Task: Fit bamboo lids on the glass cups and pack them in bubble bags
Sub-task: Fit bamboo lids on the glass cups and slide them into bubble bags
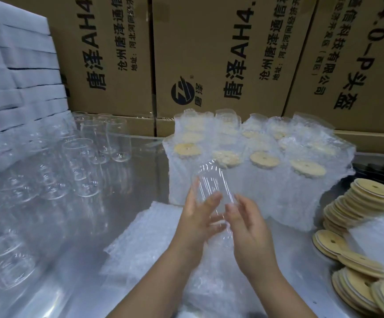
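- Head view: glass cup (216,187) up in the air, tilted, pressed between left hand (197,222) and right hand (251,232), over the flat bubble bags (149,239) on the surface (145,161).
- Fingers (207,204) of both hands rather straight, laid flat against the sides of the glass, not curled round it.
- No lid on this cup yet.
- Could slip out: smooth glass, only flat pressure from two sides.
- Might then fall on the bags, or roll into the empty glasses (83,171) at the left and chip.
- Probably must reach right for the bamboo lids (370,198), leaving one hand alone on the cup.
- Leaning lid stacks, easy to topple with a hasty pull.
- Packed cups (264,166) just behind, could be struck by the tilted glass.
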